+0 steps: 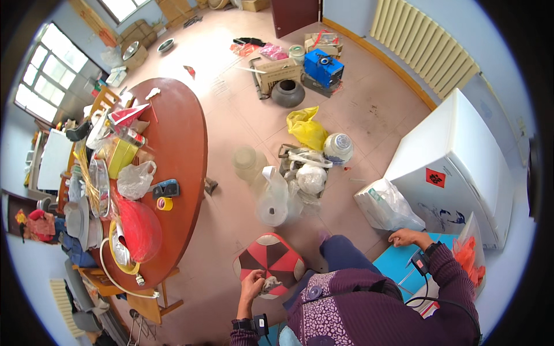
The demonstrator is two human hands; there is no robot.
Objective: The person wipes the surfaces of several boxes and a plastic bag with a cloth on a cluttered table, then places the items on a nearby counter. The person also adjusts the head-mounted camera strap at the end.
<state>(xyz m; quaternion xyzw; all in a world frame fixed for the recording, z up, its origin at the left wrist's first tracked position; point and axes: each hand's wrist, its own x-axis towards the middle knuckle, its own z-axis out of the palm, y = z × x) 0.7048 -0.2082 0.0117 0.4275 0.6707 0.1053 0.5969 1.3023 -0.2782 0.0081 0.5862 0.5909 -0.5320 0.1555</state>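
Observation:
Over a round stool [245,256] with red, dark and pale wedges, my left hand [253,284] is closed on a small crumpled grey cloth [270,284]. My right hand [408,237] is out to the right, above the edge of a blue surface [398,266]. Its fingers are curled together, and what they hold, if anything, is too small to make out. Just beyond it, a translucent plastic bag [398,205] sits in an open carton [369,202].
A roll of clear plastic [271,209], a crate of plastic bags [311,179], a yellow bag [304,127] and a lidded jar [338,148] stand on the floor ahead. A cluttered round table [190,138] is at left; a white fridge [433,150] at right.

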